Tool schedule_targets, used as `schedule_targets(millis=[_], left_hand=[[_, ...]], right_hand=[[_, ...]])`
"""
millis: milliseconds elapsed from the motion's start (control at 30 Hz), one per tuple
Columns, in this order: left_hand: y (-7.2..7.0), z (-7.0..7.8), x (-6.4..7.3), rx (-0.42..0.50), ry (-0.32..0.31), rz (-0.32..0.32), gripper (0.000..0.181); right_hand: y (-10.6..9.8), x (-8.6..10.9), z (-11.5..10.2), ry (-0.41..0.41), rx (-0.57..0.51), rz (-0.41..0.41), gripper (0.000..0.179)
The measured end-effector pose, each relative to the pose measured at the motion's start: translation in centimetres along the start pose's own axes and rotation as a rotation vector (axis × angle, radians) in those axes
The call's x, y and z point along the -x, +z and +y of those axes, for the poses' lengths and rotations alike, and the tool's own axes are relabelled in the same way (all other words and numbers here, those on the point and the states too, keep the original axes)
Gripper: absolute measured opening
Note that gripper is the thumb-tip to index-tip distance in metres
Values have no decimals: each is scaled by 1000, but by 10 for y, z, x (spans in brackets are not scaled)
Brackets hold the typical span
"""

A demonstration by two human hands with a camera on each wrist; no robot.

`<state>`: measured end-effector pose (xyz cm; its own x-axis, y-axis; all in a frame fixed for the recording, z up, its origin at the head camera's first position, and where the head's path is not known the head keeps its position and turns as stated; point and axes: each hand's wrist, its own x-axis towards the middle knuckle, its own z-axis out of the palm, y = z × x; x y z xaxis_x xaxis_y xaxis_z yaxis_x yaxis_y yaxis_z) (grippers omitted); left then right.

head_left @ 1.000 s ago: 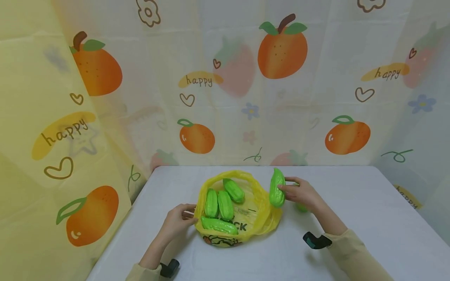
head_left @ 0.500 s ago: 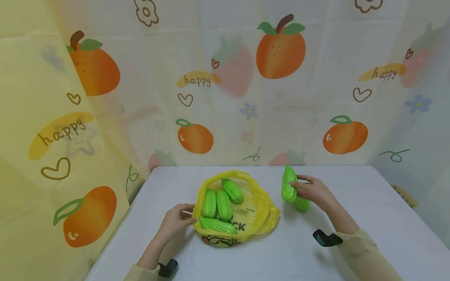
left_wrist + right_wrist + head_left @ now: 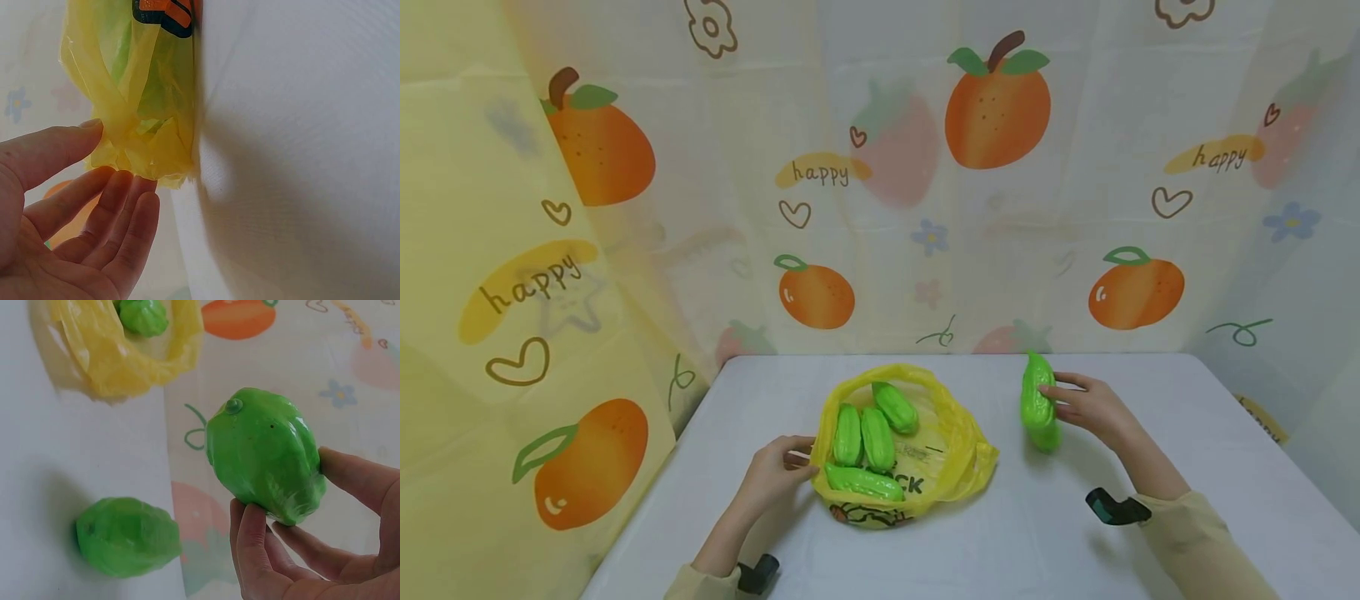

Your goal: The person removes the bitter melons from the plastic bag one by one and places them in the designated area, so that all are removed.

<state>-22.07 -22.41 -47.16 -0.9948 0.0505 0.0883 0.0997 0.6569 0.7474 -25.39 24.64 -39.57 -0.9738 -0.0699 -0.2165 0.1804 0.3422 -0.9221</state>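
Observation:
A yellow plastic bag stands on the table with its mouth spread wide. Several bright green, ridged toy vegetables, long and pointed at one end, lie inside it. My left hand pinches the bag's left side between thumb and fingertips; in the left wrist view the film there is gathered into folds. To the bag's right, my right hand holds up another such toy vegetable, thumb on one side and fingers on the other. Below and behind it, one more toy vegetable lies on the table, partly hidden in the head view.
A white cloth covers the table. Behind it hangs a pale curtain printed with fruit, and a yellowish side curtain drops along the left. Black camera mounts sit at both wrists.
My right hand has carried its toy vegetable rightward, from beside the bag's rim to over the one lying on the table. The left hand and the bag hold their place.

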Motion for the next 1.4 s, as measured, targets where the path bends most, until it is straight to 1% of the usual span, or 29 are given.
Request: schedule_targets(millis=[333,500,933,1167,1400], left_hand=[[0,-1,-1,0,4,0,41],[1,-2,-1,1,6,-1,41],[1,0,-2,-4,10,7,41],[1,0,-2,2,9,0,41],[1,0,-2,1,8,-2,42]], right_hand=[[-18,6,3,24,3,4,80],[-26,8,6,42,1,21,81],[-43,5,22,75,39,32,83],[-50,2,30,112,68,32,84],[-55,-2,39,126,76,35,83]])
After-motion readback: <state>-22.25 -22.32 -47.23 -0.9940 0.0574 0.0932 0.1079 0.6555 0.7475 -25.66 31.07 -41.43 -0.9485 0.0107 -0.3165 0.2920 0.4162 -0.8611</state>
